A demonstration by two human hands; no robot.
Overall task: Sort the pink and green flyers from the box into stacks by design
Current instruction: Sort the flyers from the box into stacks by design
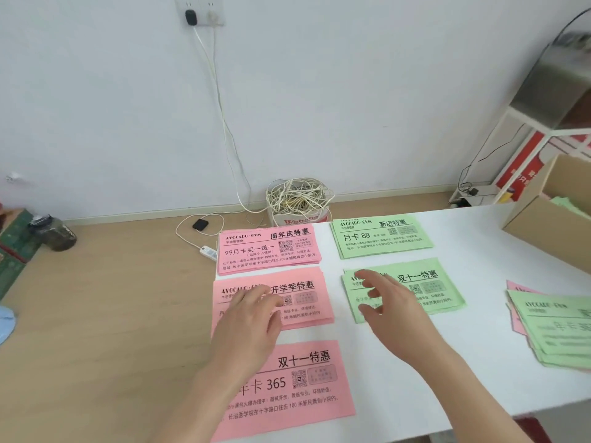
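Note:
On the white table (463, 251) lie three pink stacks in a column: a far one (271, 249), a middle one (307, 298) and a near one (307, 378). Two green stacks lie to their right, a far one (382, 236) and a near one (428, 287). My left hand (252, 318) hovers over or rests on the middle pink stack, fingers relaxed. Over the near green stack, my right hand (387, 310) has its fingers spread and holds nothing. A mixed unsorted pile (556, 330) sits at the right edge. The cardboard box (543, 225) stands far right, with green flyers inside.
Beyond the table, on the wooden floor, are a bin of tangled white cables (299, 199), a power strip (208, 252) and a dark jar (56, 233). A white metal rack (524, 129) stands at the back right.

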